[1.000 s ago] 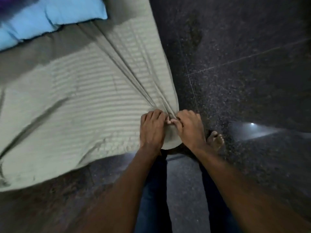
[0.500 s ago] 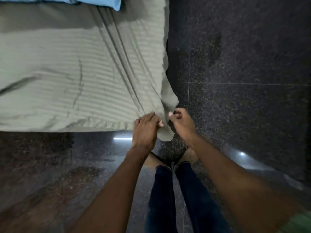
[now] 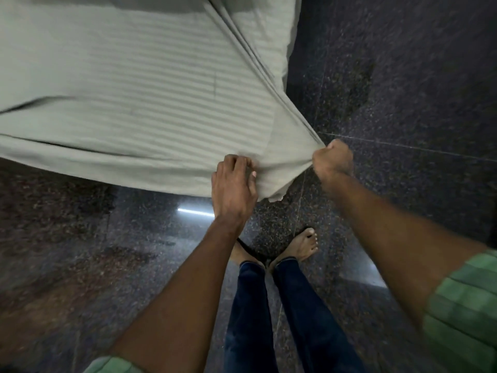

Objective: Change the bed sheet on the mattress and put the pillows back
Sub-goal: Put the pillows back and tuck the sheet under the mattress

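Observation:
A pale grey-green striped bed sheet (image 3: 139, 103) covers the mattress and fills the upper left of the head view. Its near right corner is pulled taut off the mattress, with long folds running up along the right edge. My right hand (image 3: 333, 160) is fisted around the tip of that corner, out to the right over the floor. My left hand (image 3: 234, 184) pinches the sheet's lower hem a little to the left of it. No pillow is in view.
Dark speckled stone floor (image 3: 403, 90) lies to the right of and below the mattress. My bare feet (image 3: 301, 244) and jeans-clad legs stand just in front of the corner. A light reflection (image 3: 196, 211) shows on the floor.
My hands, close together at the corner before, have spread apart; the right one has pulled the corner out to the right. The blue pillow at the top has left the view.

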`<state>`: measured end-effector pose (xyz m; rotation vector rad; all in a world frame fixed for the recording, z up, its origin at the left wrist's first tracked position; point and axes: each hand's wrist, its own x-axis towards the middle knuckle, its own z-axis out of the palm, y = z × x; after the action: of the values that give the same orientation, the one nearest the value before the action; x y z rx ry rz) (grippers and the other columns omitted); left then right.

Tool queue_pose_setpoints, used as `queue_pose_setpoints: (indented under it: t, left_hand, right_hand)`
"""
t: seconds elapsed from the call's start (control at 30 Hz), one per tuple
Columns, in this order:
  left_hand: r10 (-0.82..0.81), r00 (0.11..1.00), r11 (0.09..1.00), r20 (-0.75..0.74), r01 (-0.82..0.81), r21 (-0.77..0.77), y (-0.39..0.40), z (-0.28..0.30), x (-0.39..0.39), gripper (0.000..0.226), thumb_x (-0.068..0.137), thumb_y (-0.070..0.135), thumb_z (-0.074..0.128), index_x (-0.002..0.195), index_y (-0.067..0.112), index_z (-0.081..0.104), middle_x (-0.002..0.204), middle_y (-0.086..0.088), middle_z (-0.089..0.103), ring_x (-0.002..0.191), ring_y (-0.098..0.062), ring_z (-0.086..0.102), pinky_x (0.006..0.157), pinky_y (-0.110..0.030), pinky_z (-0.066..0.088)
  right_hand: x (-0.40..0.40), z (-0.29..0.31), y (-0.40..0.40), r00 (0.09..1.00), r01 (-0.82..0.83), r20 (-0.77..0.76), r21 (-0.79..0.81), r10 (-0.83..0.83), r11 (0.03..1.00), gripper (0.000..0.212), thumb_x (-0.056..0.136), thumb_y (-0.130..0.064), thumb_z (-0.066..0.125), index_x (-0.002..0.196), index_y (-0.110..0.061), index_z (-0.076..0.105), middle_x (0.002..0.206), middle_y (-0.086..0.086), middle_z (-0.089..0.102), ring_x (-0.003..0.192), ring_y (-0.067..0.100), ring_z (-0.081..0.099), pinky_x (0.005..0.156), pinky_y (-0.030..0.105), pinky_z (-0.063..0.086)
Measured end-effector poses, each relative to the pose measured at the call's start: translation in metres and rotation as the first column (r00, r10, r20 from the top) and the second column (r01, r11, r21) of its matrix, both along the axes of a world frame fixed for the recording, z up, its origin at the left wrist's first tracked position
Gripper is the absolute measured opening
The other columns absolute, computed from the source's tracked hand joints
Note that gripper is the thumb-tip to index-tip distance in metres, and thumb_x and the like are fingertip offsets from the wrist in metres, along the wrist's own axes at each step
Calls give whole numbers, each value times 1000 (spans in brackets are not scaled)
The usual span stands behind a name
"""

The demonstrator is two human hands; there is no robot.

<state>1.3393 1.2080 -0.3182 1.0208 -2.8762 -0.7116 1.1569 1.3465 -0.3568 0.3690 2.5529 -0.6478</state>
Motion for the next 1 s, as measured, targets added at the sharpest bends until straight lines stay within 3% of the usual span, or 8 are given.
queue_pose_setpoints:
  t: [0.17, 0.33, 0.4, 0.47, 0.57, 0.77, 0.9, 1.0]
  left_hand:
    - [-42, 994, 999, 102, 43, -4, -1, 4, -6, 34, 83, 24, 72, 116, 23, 65, 122, -4, 52, 110, -26, 52, 90, -43, 47]
    - [-52, 992, 998, 118, 57, -41, -2, 3, -13, 40, 83, 36, 79, 117, 26, 59, 120, 0, 54, 107, -21, 53, 93, -38, 48]
    - [-27, 995, 997, 96, 34, -66, -4, 1, -16, 44, 85, 39, 77, 121, 26, 55, 118, 1, 58, 105, -21, 56, 91, -38, 49]
    - [-18, 997, 997, 71, 23, -80, -7, 0, -20, 39, 85, 38, 77, 117, 26, 58, 113, 1, 62, 101, -21, 58, 87, -37, 49]
    - [7, 997, 996, 79, 0, -88, -13, 0, -28, 22, 84, 30, 80, 101, 23, 68, 101, 1, 68, 91, -22, 62, 80, -36, 50]
    - [-34, 986, 999, 162, 37, -18, -12, 2, -44, 10, 87, 31, 76, 93, 22, 76, 97, 1, 70, 86, -25, 67, 66, -33, 49]
    - [-125, 983, 992, 136, 120, 42, -8, 6, -48, 11, 91, 33, 72, 100, 28, 75, 101, 3, 74, 88, -23, 69, 67, -30, 49]
    - [-213, 966, 977, 147, 209, 38, -5, 2, -39, 19, 92, 33, 66, 109, 34, 74, 104, 6, 77, 91, -23, 72, 71, -30, 52]
  right_hand:
    - [3, -3, -14, 996, -38, 82, 36, 35, 999, 36, 91, -28, 55, 122, -11, 67, 123, 17, 68, 115, 38, 64, 95, 41, 53]
    - [56, -23, -37, 910, 324, 370, -354, -187, 877, 79, 76, -60, 72, 137, -17, 47, 129, 8, 62, 112, 29, 62, 99, 46, 54]
    - [70, -26, -51, 872, 365, 473, -449, -130, 816, 54, 84, -49, 70, 126, -16, 63, 118, 6, 71, 104, 26, 68, 95, 44, 57]
    - [74, -31, -63, 903, 298, 420, -467, -89, 833, 20, 92, -25, 61, 99, -12, 74, 97, 4, 76, 91, 22, 70, 82, 37, 60]
    - [62, -34, -63, 969, 132, 243, -316, -54, 939, 18, 87, -16, 56, 70, -11, 63, 76, 3, 66, 77, 23, 64, 67, 32, 49]
    - [29, -33, -30, 999, -42, 25, -4, 42, 999, 23, 94, -36, 61, 91, -14, 68, 99, 11, 73, 94, 32, 68, 88, 40, 55]
    - [18, -32, -39, 992, 100, -75, -2, -100, 995, 22, 96, -35, 59, 95, -15, 67, 100, 10, 72, 94, 33, 68, 87, 43, 56]
    - [11, -36, -53, 982, 185, -34, -57, -187, 981, 21, 96, -34, 60, 100, -15, 70, 100, 8, 72, 93, 31, 68, 85, 41, 57]
